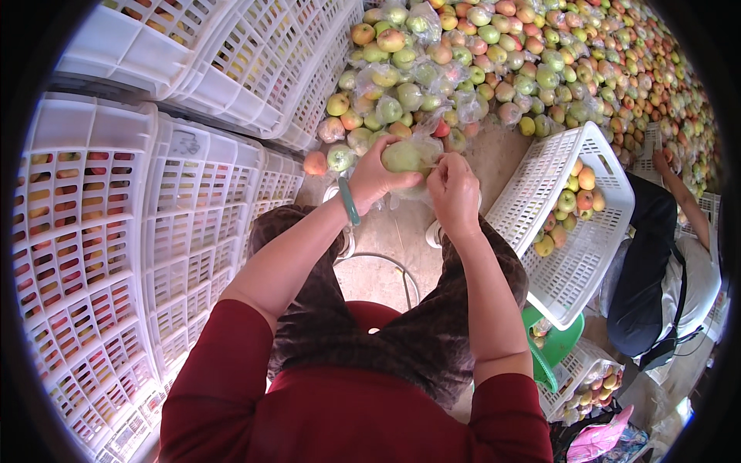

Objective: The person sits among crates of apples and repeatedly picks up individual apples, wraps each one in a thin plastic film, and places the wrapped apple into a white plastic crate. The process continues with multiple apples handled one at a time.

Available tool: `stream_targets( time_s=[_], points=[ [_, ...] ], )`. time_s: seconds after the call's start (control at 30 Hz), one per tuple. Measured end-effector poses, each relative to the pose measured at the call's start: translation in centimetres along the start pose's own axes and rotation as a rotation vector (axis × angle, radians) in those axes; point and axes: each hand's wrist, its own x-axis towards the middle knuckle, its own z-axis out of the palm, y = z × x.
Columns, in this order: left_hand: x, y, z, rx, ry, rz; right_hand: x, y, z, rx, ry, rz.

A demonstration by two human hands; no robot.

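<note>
Red sleeves and bare forearms reach forward from the lower edge. The left hand (376, 179) cups a green apple (403, 157) in a clear bag (421, 139), its longer side lying left to right. The right hand (454, 189) pinches the bag closed just beside it. An apple pile (525, 62) lies beyond; a white crate (575, 224) is tilted at right, with stacked crates (116, 231) at left.

a fruit packing floor: heaped apples (540, 54) beside stacked white plastic crates (116, 231)

Bright even daylight, soft shadows, sharp centre, fisheye bending, dark vignetted rim
</note>
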Motion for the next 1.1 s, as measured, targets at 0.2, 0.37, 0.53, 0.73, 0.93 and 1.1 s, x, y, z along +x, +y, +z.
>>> stream_targets(
  time_s=[0.2,0.37,0.53,0.73,0.93,1.1],
  points=[
    [-0.4,0.6,-0.5,-0.212,-0.200,0.007,0.7,3.3,-0.7,0.002,0.157,0.182],
    [-0.7,2.6,-1.3,-0.481,-0.401,0.037,0.6,5.3,-1.7,0.450,-0.111,0.636],
    [-0.9,2.4,-1.2,-0.490,-0.395,0.055,-0.5,4.9,-1.3,0.110,-0.422,0.444],
    [-0.8,2.4,-0.8,-0.389,-0.412,0.115,-2.1,7.8,0.2,-0.164,-0.436,0.134],
    [-0.8,2.7,-0.7,-0.172,-0.331,0.147,0.5,3.1,-3.0,-0.086,0.042,0.157],
    [-0.1,1.4,-0.7,0.097,-0.317,0.250,0.0,-0.4,-2.2,0.506,-0.194,0.322]
  ],
)
